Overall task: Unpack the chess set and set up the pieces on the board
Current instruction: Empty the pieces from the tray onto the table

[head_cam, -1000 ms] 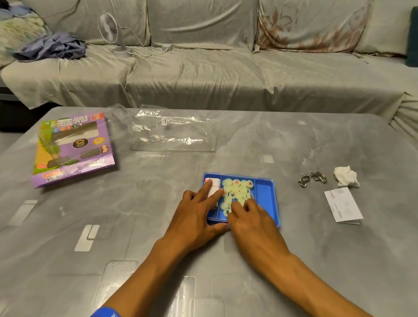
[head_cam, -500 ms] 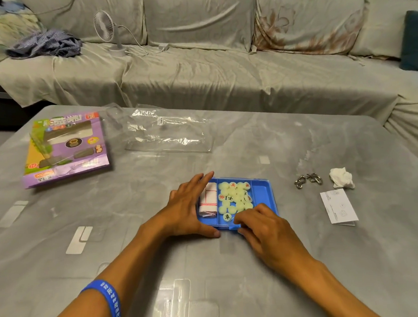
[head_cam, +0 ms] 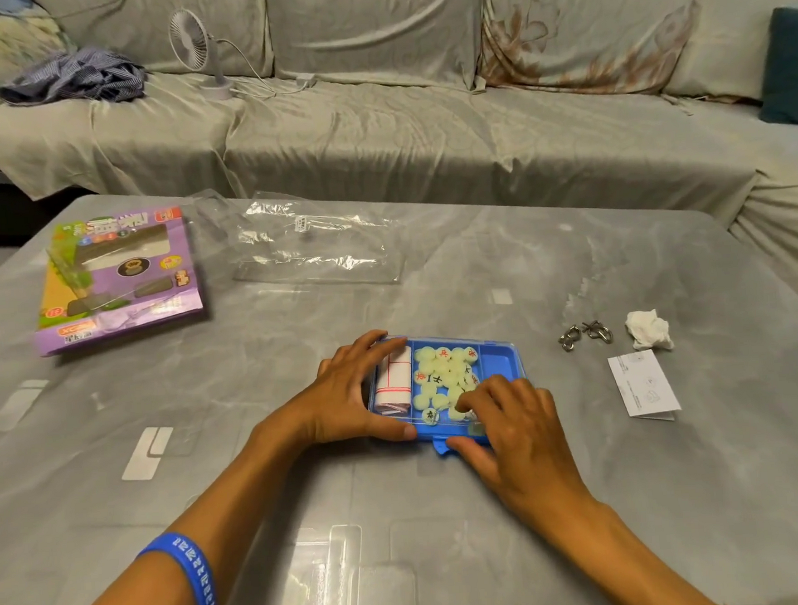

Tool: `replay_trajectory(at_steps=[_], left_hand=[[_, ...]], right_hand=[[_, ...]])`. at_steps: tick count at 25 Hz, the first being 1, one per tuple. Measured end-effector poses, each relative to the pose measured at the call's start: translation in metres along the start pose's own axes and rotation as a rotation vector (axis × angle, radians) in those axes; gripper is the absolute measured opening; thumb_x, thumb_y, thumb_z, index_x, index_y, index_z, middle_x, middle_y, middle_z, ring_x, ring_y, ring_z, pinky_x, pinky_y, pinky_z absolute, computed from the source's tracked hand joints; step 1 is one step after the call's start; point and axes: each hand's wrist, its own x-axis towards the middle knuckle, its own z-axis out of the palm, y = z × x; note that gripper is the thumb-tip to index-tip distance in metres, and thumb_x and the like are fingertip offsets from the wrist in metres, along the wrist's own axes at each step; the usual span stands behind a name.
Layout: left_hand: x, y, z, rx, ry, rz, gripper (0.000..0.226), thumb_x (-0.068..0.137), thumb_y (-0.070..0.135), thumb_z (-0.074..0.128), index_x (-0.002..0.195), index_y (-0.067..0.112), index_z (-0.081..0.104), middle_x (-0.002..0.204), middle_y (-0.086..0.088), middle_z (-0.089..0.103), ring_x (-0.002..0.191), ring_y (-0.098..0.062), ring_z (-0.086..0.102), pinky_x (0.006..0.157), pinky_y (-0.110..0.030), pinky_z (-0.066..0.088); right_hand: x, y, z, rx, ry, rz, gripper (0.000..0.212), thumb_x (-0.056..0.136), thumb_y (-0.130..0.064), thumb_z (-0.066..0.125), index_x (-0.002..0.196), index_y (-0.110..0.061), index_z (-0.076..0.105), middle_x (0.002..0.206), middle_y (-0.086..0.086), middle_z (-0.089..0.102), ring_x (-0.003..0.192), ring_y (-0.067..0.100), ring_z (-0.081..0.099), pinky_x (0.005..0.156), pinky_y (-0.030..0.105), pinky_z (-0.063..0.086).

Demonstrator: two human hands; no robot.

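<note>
Grey table: left hand clasps the blue case, right hand pinches its front; light, slippery discs likely scatter.

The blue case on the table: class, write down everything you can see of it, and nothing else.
The blue case is a shallow plastic-looking tray lying flat on the grey table. A divider splits it: the left compartment holds a rolled white sheet with red lines, the larger one a heap of pale round pieces marked in red or black. A small tab juts from its near edge. The left hand grips its left end; the right hand holds the near right corner, fingertips among the pieces.
</note>
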Motion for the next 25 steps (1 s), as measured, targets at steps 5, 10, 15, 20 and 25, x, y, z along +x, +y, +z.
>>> replay_trajectory(at_steps=[5,10,15,20,25], left_hand=[[0.009,0.011,-0.007,-0.217,0.065,-0.049,0.079,0.054,0.087,0.057,0.124,0.056,0.040,0.140,0.013,0.040,0.126,-0.016,0.042,0.098,-0.045,0.048],[0.032,0.035,-0.017,-0.323,0.302,-0.184,0.056,0.082,0.072,0.038,0.099,0.024,0.062,0.098,0.011,0.065,0.094,-0.011,0.061,0.078,-0.032,0.052],[0.056,0.024,-0.010,-0.136,0.456,-0.415,0.026,0.094,0.039,0.051,0.085,0.016,0.060,0.086,0.000,0.068,0.080,-0.016,0.064,0.072,-0.033,0.054],[0.057,0.021,-0.008,-0.031,0.431,-0.536,0.027,0.092,0.038,0.053,0.078,0.015,0.059,0.074,0.003,0.065,0.069,-0.013,0.061,0.065,-0.028,0.051],[0.043,0.028,-0.012,-0.132,0.440,-0.545,0.027,0.094,0.036,0.050,0.086,0.012,0.058,0.077,0.001,0.066,0.074,-0.014,0.063,0.064,-0.028,0.049]], right_hand=[[-0.016,-0.012,0.005,-0.114,0.213,-0.047,0.029,0.085,-0.037,0.059,0.111,-0.023,0.056,0.115,0.002,0.051,0.101,0.024,0.049,0.082,0.037,0.033],[-0.023,-0.006,0.014,0.005,0.115,0.072,0.028,0.092,-0.039,0.047,0.090,-0.019,0.067,0.094,-0.002,0.062,0.084,0.022,0.058,0.066,0.033,0.046],[-0.027,0.001,0.021,0.146,0.032,0.143,0.026,0.092,-0.043,0.047,0.093,-0.023,0.065,0.092,-0.008,0.060,0.083,0.011,0.056,0.065,0.027,0.049],[-0.029,0.004,0.022,0.313,-0.051,0.142,0.034,0.090,-0.053,0.046,0.100,-0.026,0.065,0.096,-0.013,0.059,0.091,0.003,0.052,0.071,0.016,0.046],[-0.027,-0.006,0.019,0.177,-0.096,0.069,0.033,0.089,-0.054,0.043,0.100,-0.029,0.061,0.098,-0.013,0.058,0.090,0.007,0.055,0.071,0.016,0.042]])
